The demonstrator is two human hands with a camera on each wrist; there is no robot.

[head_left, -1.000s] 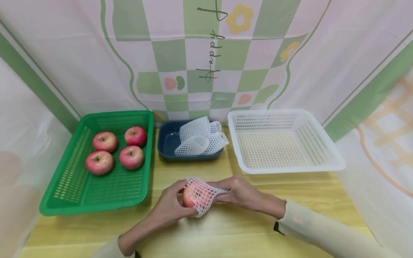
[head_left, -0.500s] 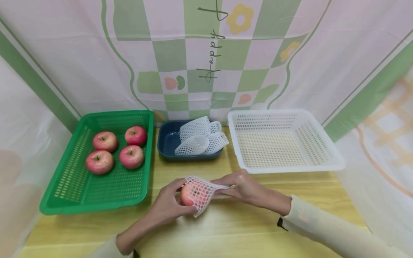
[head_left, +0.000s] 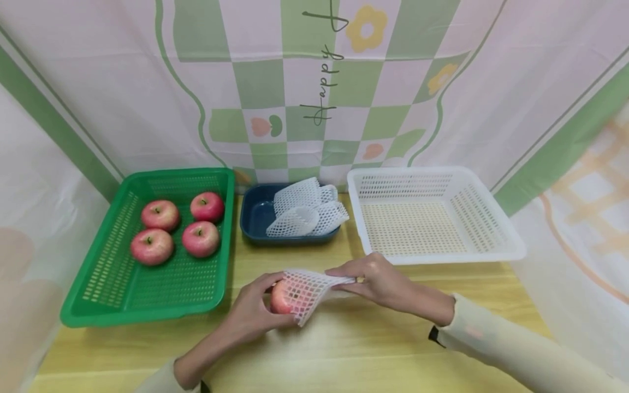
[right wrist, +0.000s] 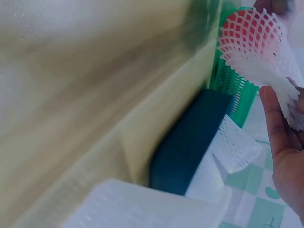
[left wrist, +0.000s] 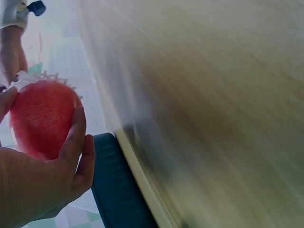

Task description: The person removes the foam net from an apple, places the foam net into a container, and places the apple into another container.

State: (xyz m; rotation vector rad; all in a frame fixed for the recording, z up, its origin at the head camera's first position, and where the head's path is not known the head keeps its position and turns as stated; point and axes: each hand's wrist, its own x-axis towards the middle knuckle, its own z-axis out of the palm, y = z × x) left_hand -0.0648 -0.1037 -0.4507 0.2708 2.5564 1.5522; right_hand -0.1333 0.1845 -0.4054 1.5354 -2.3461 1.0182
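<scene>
My left hand (head_left: pixel 253 309) grips a red apple (left wrist: pixel 45 118) from its left side, thumb and fingers curled round it above the wooden table. A white foam net sleeve (head_left: pixel 307 289) covers the apple's right part, and its mesh shows in the right wrist view over the red skin. With thumb and fingers, my right hand (head_left: pixel 380 281) pinches the sleeve's gathered far end, drawn out to the right. In the left wrist view the apple's near side is bare, with the sleeve's edge behind it.
Several apples (head_left: pixel 200 239) lie in a green basket (head_left: pixel 226 262) at the left. A dark blue tray (head_left: pixel 255 237) holds several foam net sleeves (head_left: pixel 295 199) at the back middle. A white basket (head_left: pixel 442 256) stands at the back right, on the wooden table (head_left: pixel 344 360).
My right hand has moved to the right and slightly away, stretching the sleeve's end. My left hand, with the apple, has shifted slightly left.
</scene>
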